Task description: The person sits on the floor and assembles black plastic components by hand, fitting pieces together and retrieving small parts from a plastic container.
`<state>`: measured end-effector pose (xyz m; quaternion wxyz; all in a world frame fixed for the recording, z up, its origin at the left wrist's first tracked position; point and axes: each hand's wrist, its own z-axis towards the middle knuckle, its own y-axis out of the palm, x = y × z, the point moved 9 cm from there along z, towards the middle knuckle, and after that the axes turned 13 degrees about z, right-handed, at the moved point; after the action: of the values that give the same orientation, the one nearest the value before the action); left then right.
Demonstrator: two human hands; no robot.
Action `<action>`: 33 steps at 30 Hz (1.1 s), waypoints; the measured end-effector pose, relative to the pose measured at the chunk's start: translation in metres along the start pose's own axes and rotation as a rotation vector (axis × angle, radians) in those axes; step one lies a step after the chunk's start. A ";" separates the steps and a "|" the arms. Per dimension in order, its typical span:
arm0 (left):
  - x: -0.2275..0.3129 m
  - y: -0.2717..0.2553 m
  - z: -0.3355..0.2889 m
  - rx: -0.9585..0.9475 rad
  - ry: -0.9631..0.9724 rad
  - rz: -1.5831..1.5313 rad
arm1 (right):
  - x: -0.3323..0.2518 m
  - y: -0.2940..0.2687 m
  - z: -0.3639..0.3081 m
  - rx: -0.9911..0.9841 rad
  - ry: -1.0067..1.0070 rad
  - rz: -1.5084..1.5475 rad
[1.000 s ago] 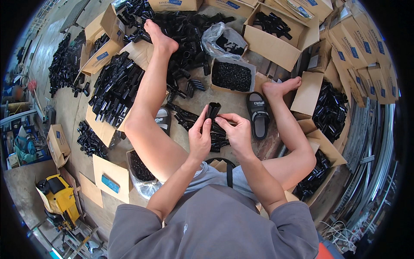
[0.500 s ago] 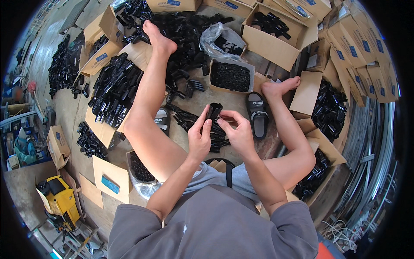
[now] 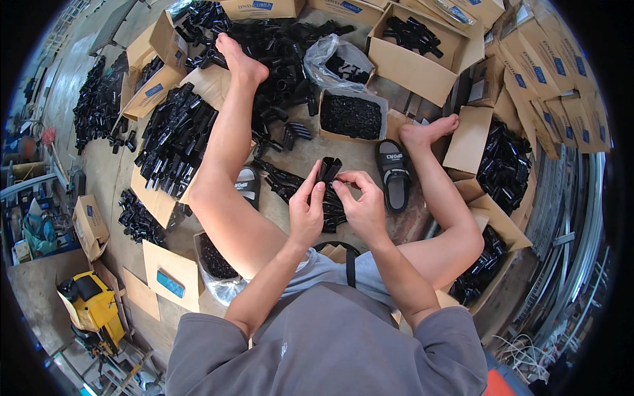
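Above the concrete floor (image 3: 360,156), both hands (image 3: 306,216) (image 3: 365,211), fingers curled, still hold a black tubular part (image 3: 328,170) as before.

Glossy black marks the held tube (image 3: 326,173), as it does the pile (image 3: 175,138) at ten o'clock. The open carton (image 3: 411,74) at one is plain tan; the stacked cartons (image 3: 528,63) at two carry blue patches on tan. At six, the shirt (image 3: 343,343) is plain dark grey. The machine (image 3: 99,310) at eight is yellow and black; the phone (image 3: 170,284) nearer in seems teal, though glare clouds it
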<state>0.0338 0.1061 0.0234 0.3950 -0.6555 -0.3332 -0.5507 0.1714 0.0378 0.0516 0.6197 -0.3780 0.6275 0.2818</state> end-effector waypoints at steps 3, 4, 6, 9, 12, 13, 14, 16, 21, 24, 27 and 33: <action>0.002 0.002 0.001 -0.022 -0.034 -0.033 | -0.008 -0.001 0.000 0.036 -0.040 -0.055; 0.002 0.002 0.001 -0.020 -0.034 -0.030 | -0.014 -0.002 0.000 0.061 -0.078 -0.100; 0.002 0.002 0.001 -0.005 -0.007 -0.011 | -0.009 -0.002 -0.002 0.046 -0.077 -0.038; -0.001 0.001 0.000 -0.009 -0.008 -0.012 | 0.000 0.001 -0.002 0.028 -0.071 0.017; -0.004 0.002 -0.002 -0.036 -0.060 -0.042 | 0.001 0.002 -0.002 0.026 -0.078 -0.013; -0.004 0.003 -0.001 -0.036 -0.060 -0.042 | 0.000 0.002 -0.003 0.029 -0.091 -0.039; -0.003 0.004 -0.001 -0.028 -0.036 -0.039 | -0.001 0.002 -0.004 0.029 -0.091 -0.039; 0.000 0.004 0.000 -0.019 -0.011 -0.035 | 0.002 0.000 -0.006 0.042 -0.023 0.070; 0.000 0.004 0.001 -0.048 -0.053 -0.023 | 0.011 0.002 -0.007 0.051 0.065 0.103; 0.003 0.004 0.004 -0.043 -0.026 -0.015 | 0.029 0.006 -0.012 -0.027 0.313 0.390; 0.003 0.003 0.007 -0.107 -0.028 0.032 | 0.044 0.009 -0.016 -0.133 0.464 0.565; -0.022 0.003 -0.021 -0.363 -0.476 -0.344 | 0.054 0.002 -0.025 -0.126 0.569 0.674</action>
<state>0.0231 0.0866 0.0031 0.0842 -0.7593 -0.4183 -0.4913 0.1581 0.0114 -0.0007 0.2718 -0.2519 0.8428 0.3904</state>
